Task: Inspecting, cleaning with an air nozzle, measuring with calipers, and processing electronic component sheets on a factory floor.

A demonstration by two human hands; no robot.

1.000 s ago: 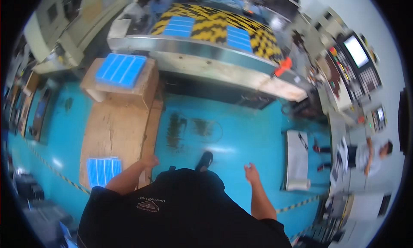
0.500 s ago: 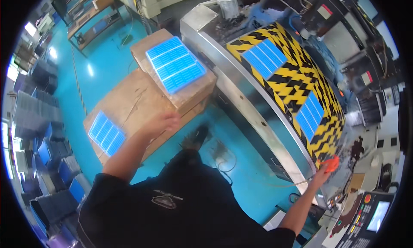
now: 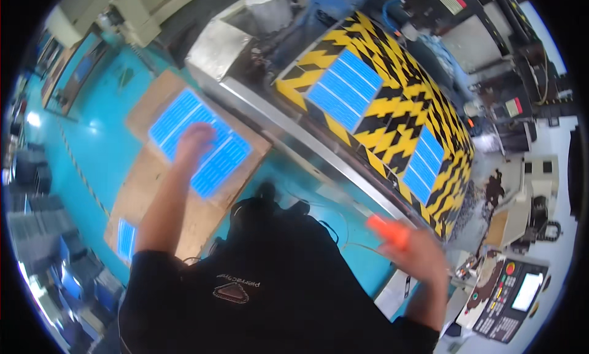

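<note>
Fingers of our right hand (image 3: 424,256) wrap around an orange hand tool (image 3: 389,230), both blurred, near the metal edge (image 3: 319,150) of a machine. Our left hand (image 3: 196,140) is over a striped blue panel (image 3: 226,161); motion blur keeps us from telling whether its fingers are apart or together, or whether they touch the surface. That panel lies on a brown box (image 3: 256,146) at one end of a longer brown platform (image 3: 140,185). Near the platform's other end, just beside our left forearm, lies a second blue panel (image 3: 126,238), partly hidden. Beyond the metal edge, a third blue panel (image 3: 345,89) and a fourth blue panel (image 3: 423,165) rest apart on a yellow-and-black patterned machine bed (image 3: 454,170). To our right, a control panel (image 3: 506,296) carries a lit screen.
</note>
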